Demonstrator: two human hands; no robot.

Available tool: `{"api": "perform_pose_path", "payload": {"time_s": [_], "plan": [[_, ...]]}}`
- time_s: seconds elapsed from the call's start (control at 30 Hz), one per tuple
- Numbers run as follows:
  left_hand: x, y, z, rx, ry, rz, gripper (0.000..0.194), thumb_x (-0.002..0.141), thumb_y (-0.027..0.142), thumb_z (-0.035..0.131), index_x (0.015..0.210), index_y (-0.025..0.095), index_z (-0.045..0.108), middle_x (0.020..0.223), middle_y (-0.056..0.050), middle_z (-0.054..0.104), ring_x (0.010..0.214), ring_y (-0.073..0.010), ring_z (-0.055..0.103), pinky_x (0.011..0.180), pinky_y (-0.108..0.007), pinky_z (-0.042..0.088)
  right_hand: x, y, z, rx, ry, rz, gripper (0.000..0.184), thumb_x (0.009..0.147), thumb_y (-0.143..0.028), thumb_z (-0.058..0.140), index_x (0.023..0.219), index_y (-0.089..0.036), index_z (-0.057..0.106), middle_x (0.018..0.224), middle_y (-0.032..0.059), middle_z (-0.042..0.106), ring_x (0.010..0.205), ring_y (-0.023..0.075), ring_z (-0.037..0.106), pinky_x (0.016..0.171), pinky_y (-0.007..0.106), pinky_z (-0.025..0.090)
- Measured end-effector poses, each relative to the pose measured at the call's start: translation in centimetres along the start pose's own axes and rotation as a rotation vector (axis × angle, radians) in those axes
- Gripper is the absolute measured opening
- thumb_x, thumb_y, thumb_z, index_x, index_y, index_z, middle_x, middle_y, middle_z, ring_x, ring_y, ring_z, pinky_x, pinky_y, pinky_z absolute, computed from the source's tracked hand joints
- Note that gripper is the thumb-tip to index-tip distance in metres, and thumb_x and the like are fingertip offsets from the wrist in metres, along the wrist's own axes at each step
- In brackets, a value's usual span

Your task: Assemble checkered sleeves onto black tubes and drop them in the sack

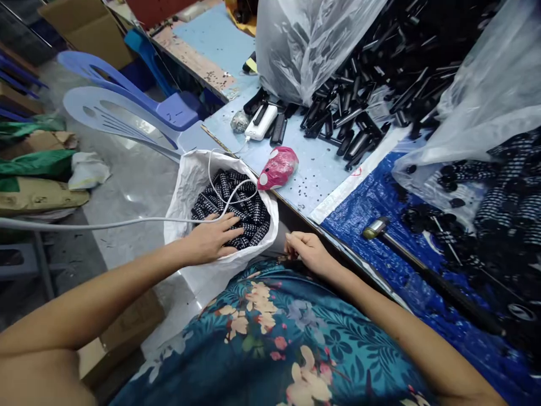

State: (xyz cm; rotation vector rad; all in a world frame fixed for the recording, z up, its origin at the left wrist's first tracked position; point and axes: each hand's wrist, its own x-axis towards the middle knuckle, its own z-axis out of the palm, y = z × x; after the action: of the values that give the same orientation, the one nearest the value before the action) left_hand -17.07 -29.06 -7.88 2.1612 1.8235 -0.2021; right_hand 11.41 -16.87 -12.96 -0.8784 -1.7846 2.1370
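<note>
My left hand (213, 238) lies with its fingers spread on a heap of black pieces with rows of pale specks (228, 194). They fill a white woven sack (181, 192) that stands open against the table edge. A thin white cable (186, 221) crosses over the sack and the back of this hand. Between the sack and the table, just above my lap, my right hand (307, 251) has its fingers curled together. What is in those fingers, if anything, is hidden.
A pink wrapped bundle (279, 168), a white power bank (261, 123) and many black plastic parts (355, 124) lie on the table. A hammer (431, 270) rests on blue sheeting (359, 206). Clear plastic bags (308, 45) stand behind. Plastic chairs (105, 113) are at left.
</note>
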Motion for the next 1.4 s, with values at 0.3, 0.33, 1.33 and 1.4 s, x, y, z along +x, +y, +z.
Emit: {"api": "perform_pose_path", "payload": {"time_s": [0.3, 0.33, 1.33, 1.4], "plan": [[4.0, -1.7, 0.3, 0.208, -0.071, -0.199, 0.054, 0.095, 0.04, 0.054, 0.145, 0.023, 0.056, 0.151, -0.02, 0.053, 0.142, -0.0445, 0.043, 0.107, -0.062, 0.035, -8.1, -2.3, -5.2, -0.068, 0.179, -0.107, 0.05, 0.093, -0.062, 0.052, 0.067, -0.02, 0.06, 0.061, 0.0011, 0.058, 0.061, 0.0145, 0.054, 0.063, 0.028, 0.043], [3.7, -0.6, -0.6, 0.205, -0.059, -0.201, 0.047, 0.095, 0.039, 0.053, 0.137, 0.021, 0.063, 0.14, -0.02, 0.062, 0.134, -0.0434, 0.051, 0.103, -0.058, 0.04, -9.5, -2.2, -6.2, -0.057, 0.223, -0.13, 0.049, 0.094, -0.061, 0.052, 0.068, -0.02, 0.061, 0.063, 0.0017, 0.059, 0.062, 0.0147, 0.054, 0.065, 0.029, 0.043], [41.0, 7.1, -17.5, -0.039, 0.336, 0.028, 0.041, 0.09, 0.052, 0.055, 0.108, 0.018, 0.07, 0.116, -0.014, 0.07, 0.115, -0.0307, 0.062, 0.099, -0.039, 0.046, -12.3, -22.2, -20.6, -0.734, 0.456, -0.305, 0.027, 0.101, -0.037, 0.048, 0.083, -0.023, 0.062, 0.074, 0.0021, 0.063, 0.066, 0.014, 0.057, 0.062, 0.027, 0.045], [43.9, 7.5, -19.6, -0.15, 0.44, -0.041, 0.041, 0.093, 0.047, 0.052, 0.116, 0.017, 0.067, 0.119, -0.015, 0.069, 0.115, -0.0299, 0.063, 0.1, -0.038, 0.047, -5.9, -26.3, -21.7, -0.902, 0.438, -0.317, 0.024, 0.099, -0.039, 0.051, 0.084, -0.023, 0.062, 0.073, 0.002, 0.064, 0.065, 0.0152, 0.057, 0.061, 0.029, 0.044]]}}
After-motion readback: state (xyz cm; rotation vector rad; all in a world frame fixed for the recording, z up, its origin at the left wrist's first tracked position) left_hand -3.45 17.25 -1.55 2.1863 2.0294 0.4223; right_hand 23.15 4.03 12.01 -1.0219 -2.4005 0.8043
